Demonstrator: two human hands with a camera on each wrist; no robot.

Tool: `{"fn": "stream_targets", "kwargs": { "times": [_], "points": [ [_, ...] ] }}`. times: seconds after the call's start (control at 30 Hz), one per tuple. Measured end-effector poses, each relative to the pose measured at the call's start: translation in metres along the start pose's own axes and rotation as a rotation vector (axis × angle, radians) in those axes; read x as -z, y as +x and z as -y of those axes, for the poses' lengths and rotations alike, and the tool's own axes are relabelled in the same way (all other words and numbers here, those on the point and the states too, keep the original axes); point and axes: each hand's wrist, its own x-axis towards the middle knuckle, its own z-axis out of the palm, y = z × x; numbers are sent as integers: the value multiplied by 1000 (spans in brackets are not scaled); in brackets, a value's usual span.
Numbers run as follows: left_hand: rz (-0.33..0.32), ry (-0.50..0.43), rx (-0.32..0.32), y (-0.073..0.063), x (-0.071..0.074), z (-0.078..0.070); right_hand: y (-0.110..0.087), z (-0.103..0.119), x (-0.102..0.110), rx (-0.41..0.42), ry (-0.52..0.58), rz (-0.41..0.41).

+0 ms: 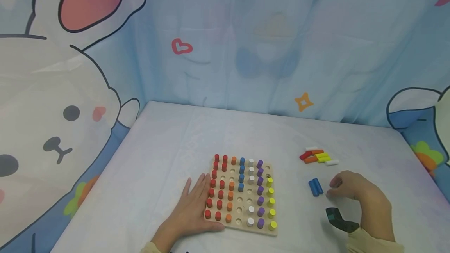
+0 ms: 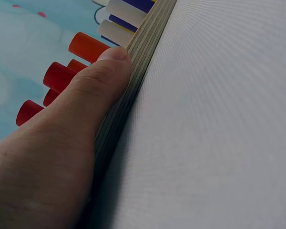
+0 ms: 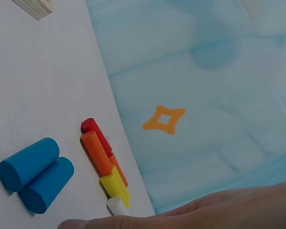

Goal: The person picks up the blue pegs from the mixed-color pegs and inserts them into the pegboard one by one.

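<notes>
A wooden pegboard (image 1: 244,190) lies on the white table, bearing columns of red, orange, blue, white, purple and yellow pegs, with several bare holes between them. My left hand (image 1: 193,208) rests along the board's left side, fingers straight, and the thumb (image 2: 109,62) lies against its near edge. Two blue pegs (image 3: 46,174) lie side by side on the cloth to the right of the board. Just right of them is my right hand (image 1: 355,188), its fingers loosely bent and pointing toward the pegs; no peg shows in it.
Behind the blue pegs lies a loose pile of red, orange, yellow and white pegs (image 1: 318,155). A dark wrist strap piece (image 1: 339,220) juts out beside the right sleeve. A printed blue curtain (image 1: 225,69) hangs along the table's back edge.
</notes>
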Motion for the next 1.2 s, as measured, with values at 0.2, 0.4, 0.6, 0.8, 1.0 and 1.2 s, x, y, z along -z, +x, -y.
{"fn": "stream_targets", "kwargs": {
  "times": [0.2, 0.4, 0.6, 0.8, 1.0, 1.2],
  "points": [
    [-4, -2, -5, -1, 0, 0, 8, -7, -1, 2, -9, -5],
    [3, -10, -2, -1, 0, 0, 5, -4, 2, 23, -35, -34],
    [3, -11, -1, -1, 1, 0, 5, -5, 3, 18, -26, -61],
    [1, -10, -3, -1, 2, -1, 5, -3, 4, 24, -15, -84],
    [5, -9, -1, -1, 3, -2, 2, 5, 5, 50, -19, -112],
    [8, -5, -1, -1, 2, -1, -1, 12, 4, 83, -14, -148]
  ]
}}
